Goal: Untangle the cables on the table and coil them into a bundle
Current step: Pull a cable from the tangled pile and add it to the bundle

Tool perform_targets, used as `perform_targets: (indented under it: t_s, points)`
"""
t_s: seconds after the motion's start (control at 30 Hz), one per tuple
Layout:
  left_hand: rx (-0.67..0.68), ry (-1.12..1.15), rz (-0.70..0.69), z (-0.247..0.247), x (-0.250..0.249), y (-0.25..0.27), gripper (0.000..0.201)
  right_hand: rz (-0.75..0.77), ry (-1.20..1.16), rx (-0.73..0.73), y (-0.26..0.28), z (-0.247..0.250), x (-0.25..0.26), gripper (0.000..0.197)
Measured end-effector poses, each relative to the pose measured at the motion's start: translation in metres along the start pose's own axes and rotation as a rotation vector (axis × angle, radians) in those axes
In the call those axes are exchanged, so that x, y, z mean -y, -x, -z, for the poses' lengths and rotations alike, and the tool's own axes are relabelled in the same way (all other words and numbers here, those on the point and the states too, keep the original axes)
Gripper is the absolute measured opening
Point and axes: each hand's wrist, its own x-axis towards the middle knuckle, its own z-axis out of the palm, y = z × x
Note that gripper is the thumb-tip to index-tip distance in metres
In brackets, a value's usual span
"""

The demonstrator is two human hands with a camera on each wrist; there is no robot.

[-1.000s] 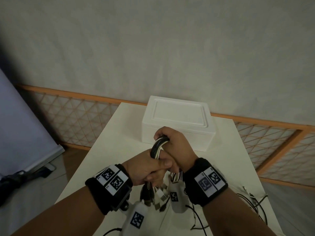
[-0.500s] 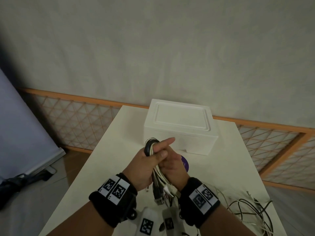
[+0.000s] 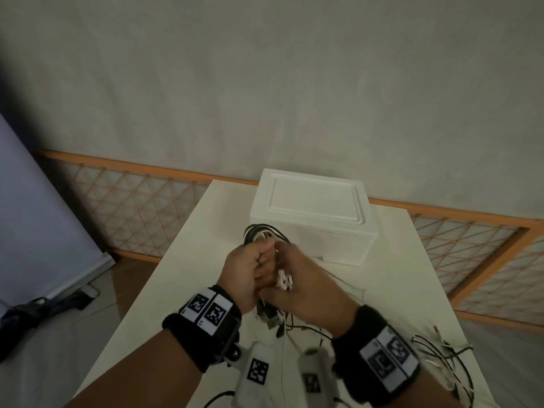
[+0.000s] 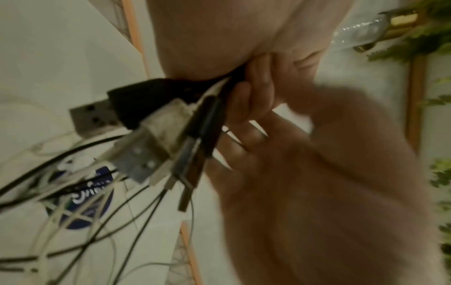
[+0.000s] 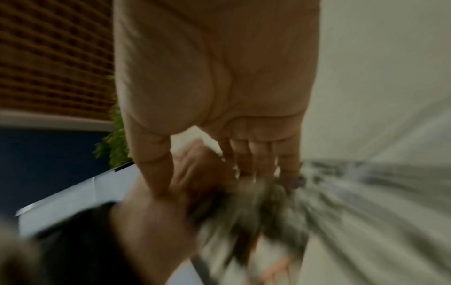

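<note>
- The left hand (image 3: 245, 269) and right hand (image 3: 306, 282) meet above the desk (image 3: 182, 260), the left just left of the right.
- The cable bundle (image 3: 263, 235) sticks out beyond both hands.
- The foam box (image 3: 315, 213) sits on the desk just behind the hands.
- Loose cables (image 3: 438, 357) lie on the desk, right of the right hand.
- Plug ends (image 4: 156, 138) hang below the left hand.

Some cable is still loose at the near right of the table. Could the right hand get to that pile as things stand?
Probably yes. The loose cables lie open on the table just right of the right hand, nothing covering them. That hand is against the cable bundle the left hand grips, so it must leave it first.
</note>
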Motion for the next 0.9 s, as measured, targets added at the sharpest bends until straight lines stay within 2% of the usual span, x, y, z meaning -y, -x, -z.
perform_targets:
  t_s: [0.03,0.1,0.2,0.37,0.5,0.57,0.7,0.77,0.83,0.9]
  points:
    - [0.015,0.005,-0.021,-0.005,0.003,-0.001,0.038,-0.035,-0.131,0.019,0.0,-0.012,-0.004,0.054]
    - [0.037,-0.005,-0.061,-0.009,0.005,-0.001,0.041,-0.05,-0.325,-0.05,0.002,-0.026,-0.015,0.047]
    - [0.069,-0.071,-0.109,-0.01,0.007,0.001,0.045,-0.051,-0.431,-0.037,0.008,-0.025,-0.022,0.039]
    - [0.128,-0.161,-0.167,-0.006,0.01,0.004,0.038,-0.069,-0.284,0.028,0.004,-0.022,-0.025,0.029]
    - [0.293,-0.139,-0.153,-0.002,0.005,0.007,0.03,-0.079,-0.14,-0.082,0.006,-0.03,-0.028,0.031]
    - [0.245,-0.208,-0.165,-0.003,0.007,0.009,0.034,-0.087,-0.082,-0.156,0.008,-0.039,-0.029,0.034]
    - [0.049,-0.415,-0.176,-0.009,0.007,0.013,0.064,-0.068,0.171,-0.229,0.006,-0.055,-0.036,0.028]
    - [0.008,-0.38,-0.162,-0.011,0.005,0.015,0.061,-0.063,0.261,-0.231,0.005,-0.057,-0.036,0.027]
    - [-0.005,-0.337,-0.147,-0.011,0.003,0.013,0.062,-0.07,0.264,-0.203,0.002,-0.055,-0.033,0.031]
    - [-0.039,-0.294,-0.114,-0.009,0.002,0.01,0.06,-0.087,0.19,-0.055,-0.001,-0.041,-0.028,0.04]
